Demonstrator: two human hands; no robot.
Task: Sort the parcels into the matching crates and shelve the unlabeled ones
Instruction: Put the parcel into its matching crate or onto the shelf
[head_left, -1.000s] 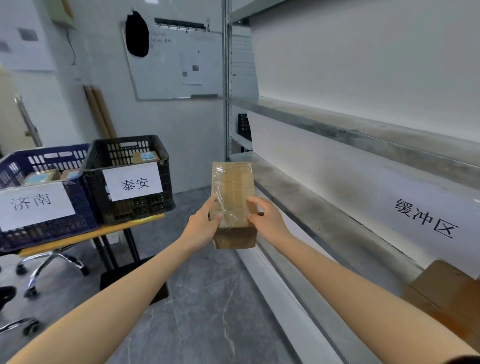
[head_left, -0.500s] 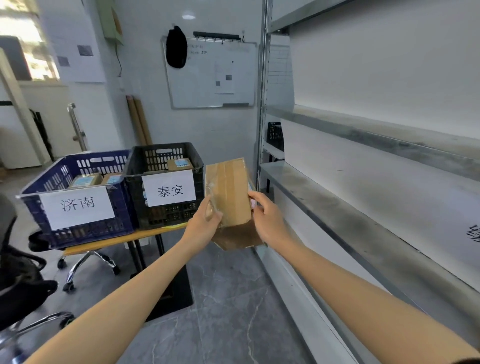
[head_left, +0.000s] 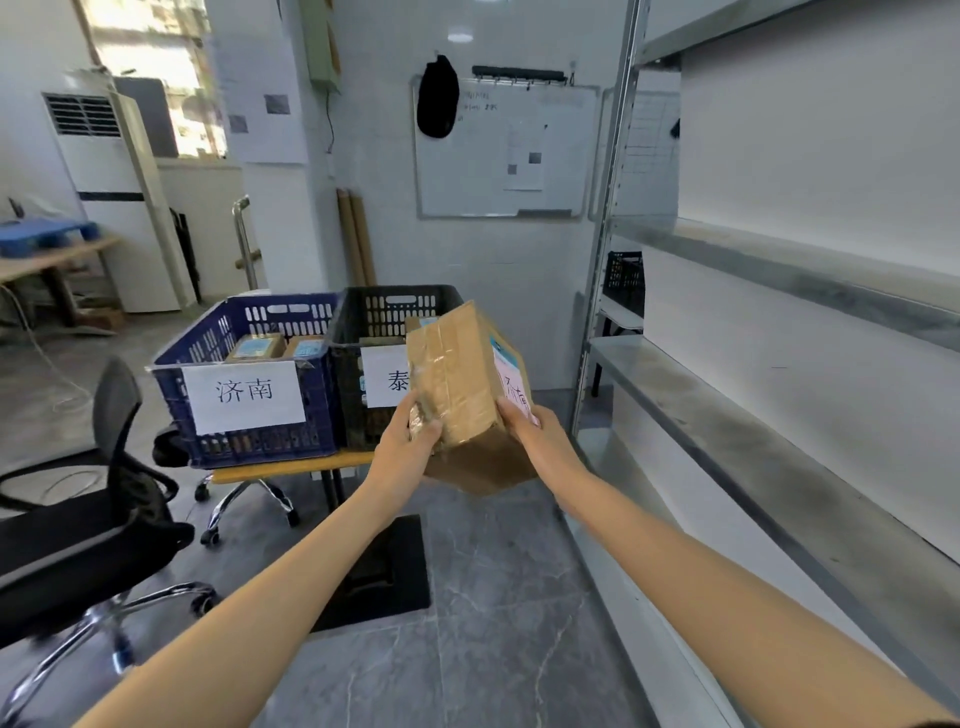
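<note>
Brown taped parcel (head_left: 460, 374), tilted, held in the air between both hands. The left hand (head_left: 408, 444) grips its near left corner with curled fingers. The right hand (head_left: 537, 436) clasps the right face, fingertips over a handwritten label. The parcel hangs before the black crate (head_left: 387, 312), hiding part of its sign. The blue crate (head_left: 260, 447) touches the black one; both stand on a table (head_left: 291, 464). Metal shelf (head_left: 727, 415) at right.

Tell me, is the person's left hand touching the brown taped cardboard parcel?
Touching. The head view shows the left hand gripping the brown taped cardboard parcel at its lower left edge, thumb on its face.
</note>
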